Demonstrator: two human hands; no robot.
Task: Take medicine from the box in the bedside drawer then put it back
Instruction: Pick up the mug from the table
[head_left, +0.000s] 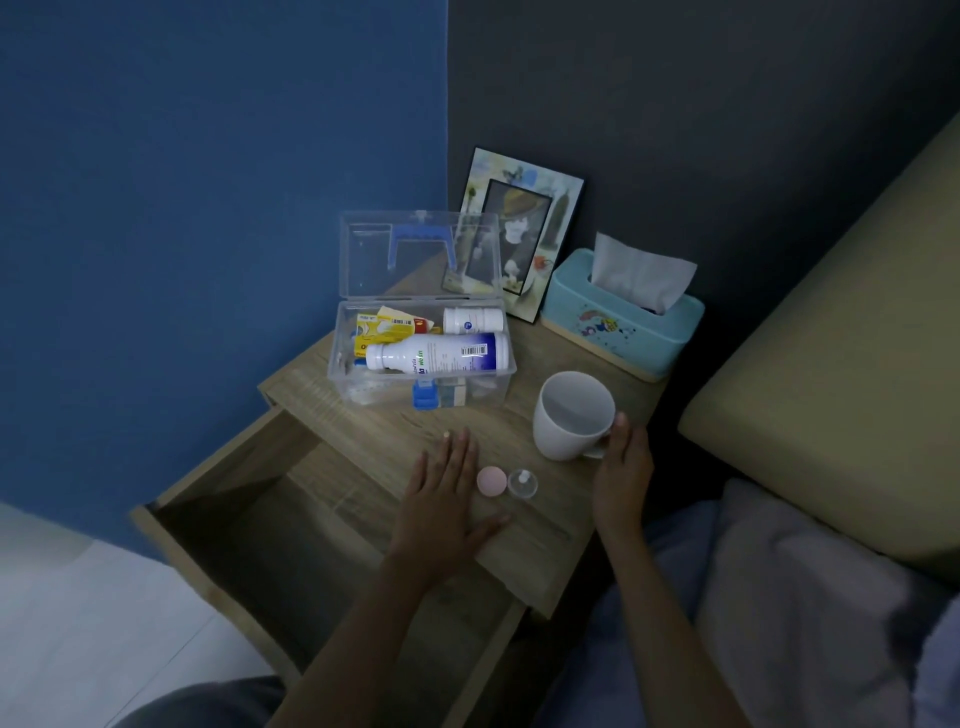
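Note:
A clear plastic medicine box (353, 338) stands open on the bedside table, lid up, with a white bottle (436, 353), a small white jar (472, 319) and yellow packets inside. In front of it lie a pink round lid (491, 481) and a small clear container (522, 483). A tiny pale pill (445, 434) rests on the tabletop at my left fingertips. My left hand (441, 499) lies flat, fingers spread, beside the pink lid. My right hand (621, 467) grips the handle of a white mug (571, 415). The drawer (291, 525) below is pulled out.
A picture frame (524, 228) leans against the dark wall behind the box. A light blue tissue box (623, 327) sits at the table's back right. The bed's padded edge (831, 364) and grey bedding (805, 597) lie to the right. White floor (78, 623) shows lower left.

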